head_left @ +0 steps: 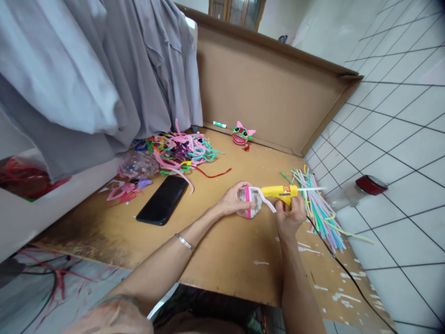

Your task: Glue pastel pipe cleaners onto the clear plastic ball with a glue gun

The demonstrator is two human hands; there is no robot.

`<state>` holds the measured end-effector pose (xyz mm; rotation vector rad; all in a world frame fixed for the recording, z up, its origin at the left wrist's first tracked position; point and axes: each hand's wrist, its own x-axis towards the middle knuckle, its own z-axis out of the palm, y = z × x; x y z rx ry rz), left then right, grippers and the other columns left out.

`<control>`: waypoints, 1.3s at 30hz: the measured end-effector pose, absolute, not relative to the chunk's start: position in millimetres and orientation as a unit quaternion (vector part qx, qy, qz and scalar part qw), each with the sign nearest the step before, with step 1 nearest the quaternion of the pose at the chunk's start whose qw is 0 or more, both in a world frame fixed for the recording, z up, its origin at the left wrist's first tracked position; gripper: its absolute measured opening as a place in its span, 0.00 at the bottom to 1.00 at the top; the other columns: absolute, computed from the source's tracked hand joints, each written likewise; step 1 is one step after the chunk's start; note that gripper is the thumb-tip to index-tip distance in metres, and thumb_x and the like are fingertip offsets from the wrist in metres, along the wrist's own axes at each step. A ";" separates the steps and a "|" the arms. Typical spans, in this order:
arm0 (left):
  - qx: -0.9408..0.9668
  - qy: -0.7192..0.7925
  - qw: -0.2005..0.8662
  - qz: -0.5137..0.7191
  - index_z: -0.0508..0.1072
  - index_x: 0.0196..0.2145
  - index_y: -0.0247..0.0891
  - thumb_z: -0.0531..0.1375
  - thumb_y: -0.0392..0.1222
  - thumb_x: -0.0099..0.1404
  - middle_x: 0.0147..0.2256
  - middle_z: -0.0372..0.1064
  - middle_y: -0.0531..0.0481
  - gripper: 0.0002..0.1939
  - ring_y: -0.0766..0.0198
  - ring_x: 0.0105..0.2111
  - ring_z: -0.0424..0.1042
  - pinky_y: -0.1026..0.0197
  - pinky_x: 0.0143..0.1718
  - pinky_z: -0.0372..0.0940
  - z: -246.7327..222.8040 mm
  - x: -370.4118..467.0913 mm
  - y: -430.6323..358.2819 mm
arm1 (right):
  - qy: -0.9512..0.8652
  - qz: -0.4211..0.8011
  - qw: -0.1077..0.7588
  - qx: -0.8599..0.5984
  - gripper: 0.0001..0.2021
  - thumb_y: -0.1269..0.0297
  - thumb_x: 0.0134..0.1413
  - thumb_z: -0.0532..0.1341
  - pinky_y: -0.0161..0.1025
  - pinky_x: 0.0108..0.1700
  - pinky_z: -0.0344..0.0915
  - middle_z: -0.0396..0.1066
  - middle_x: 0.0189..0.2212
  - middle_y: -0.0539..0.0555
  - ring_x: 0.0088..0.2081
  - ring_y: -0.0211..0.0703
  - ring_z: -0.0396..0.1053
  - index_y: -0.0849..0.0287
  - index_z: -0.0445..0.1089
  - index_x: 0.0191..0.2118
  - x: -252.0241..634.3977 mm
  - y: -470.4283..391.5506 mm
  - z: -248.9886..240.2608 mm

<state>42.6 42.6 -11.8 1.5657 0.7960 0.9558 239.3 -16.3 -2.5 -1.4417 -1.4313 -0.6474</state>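
Note:
My left hand (pixel 233 199) is wrapped round the left side of a small clear round container (pixel 255 206), which has a bright pink band (pixel 248 202) around it. A pale lilac fuzzy strip (pixel 267 201) trails from the container's top toward the right. My right hand (pixel 291 214) grips a yellow glue gun (pixel 278 191) by its handle. The gun points left, its nozzle at the container's upper right, close to the lilac strip; whether they touch is too small to tell. A clear glue stick (pixel 312 189) sticks out of the gun's back end.
A black phone (pixel 162 200) lies left of my hands, before a tangled heap of coloured fuzzy stems (pixel 187 148). Straight stems (pixel 321 211) and a black cord (pixel 342 265) are at right. A decorated animal head (pixel 240 134) and glue tube (pixel 219 125) stand near the cardboard wall (pixel 257 83).

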 end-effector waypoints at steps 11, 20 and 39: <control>0.656 0.333 0.544 0.403 0.67 0.48 0.37 0.70 0.48 0.45 0.37 0.70 0.52 0.34 0.63 0.34 0.67 0.62 0.39 0.64 -10.9 42.5 42.2 | -0.581 -0.271 0.489 -0.592 0.09 0.69 0.51 0.56 0.38 0.34 0.57 0.57 0.26 0.48 0.30 0.43 0.58 0.53 0.54 0.27 241.8 -15.5 -4.5; 0.662 0.335 0.538 0.400 0.67 0.50 0.37 0.70 0.49 0.45 0.36 0.69 0.53 0.34 0.64 0.34 0.67 0.62 0.38 0.63 -13.2 42.5 43.1 | -0.581 -0.254 0.500 -0.590 0.07 0.67 0.50 0.56 0.39 0.36 0.59 0.58 0.26 0.49 0.31 0.43 0.59 0.53 0.55 0.27 239.0 -13.7 -5.1; 0.653 0.343 0.540 0.406 0.68 0.48 0.37 0.69 0.50 0.43 0.35 0.70 0.53 0.34 0.63 0.33 0.69 0.62 0.38 0.65 -13.0 40.6 42.7 | -0.327 -0.075 0.485 -0.808 0.29 0.47 0.43 0.62 0.46 0.47 0.65 0.70 0.40 0.60 0.43 0.52 0.67 0.63 0.65 0.47 286.0 4.2 -39.3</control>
